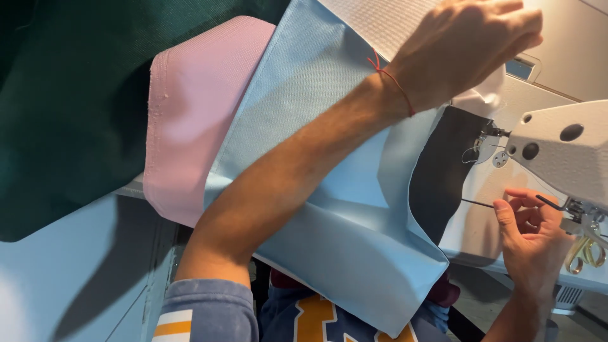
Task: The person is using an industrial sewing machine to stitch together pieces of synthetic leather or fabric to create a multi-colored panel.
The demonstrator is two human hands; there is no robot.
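Observation:
My left hand [465, 47] reaches far forward over a light blue fabric piece [342, 221], fingers curled onto white fabric [487, 98] near the sewing machine. A red string circles that wrist. My right hand [529, 231] sits low at the right beneath the white sewing machine head [563, 149], with thumb and fingers pinched around a thin dark thread or wire. The blue fabric drapes off the table edge toward my lap.
Pink fabric [196, 114] lies left of the blue piece, and dark green fabric [69, 95] covers the far left. Gold-handled scissors [586, 253] hang at the right edge. A pale blue surface [76, 272] fills the lower left. The white machine bed [481, 209] lies under the head.

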